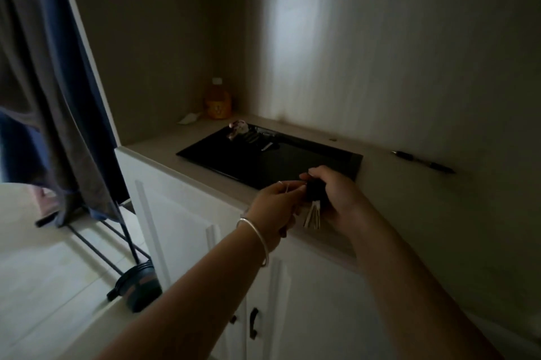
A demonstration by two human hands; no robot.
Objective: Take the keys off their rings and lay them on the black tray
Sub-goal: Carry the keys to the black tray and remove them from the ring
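Note:
A black tray (292, 163) lies on the beige counter top. At its far left corner rest a small figure keychain (237, 128) and some dark keys (260, 137). In front of the tray's near edge both hands hold one bunch of keys (312, 214) with black heads, the silver blades hanging down. My left hand (276, 201), a silver bangle on its wrist, pinches the thin key ring (288, 186). My right hand (336, 198) grips the black key heads. The room is dim, so fine detail of the ring is hard to make out.
A dark pen (423, 162) lies on the counter to the right of the tray. An orange jar (218, 103) and a white scrap (189, 119) sit in the back corner. White cabinet doors are below. A drying rack with hanging cloth (49, 96) stands at the left.

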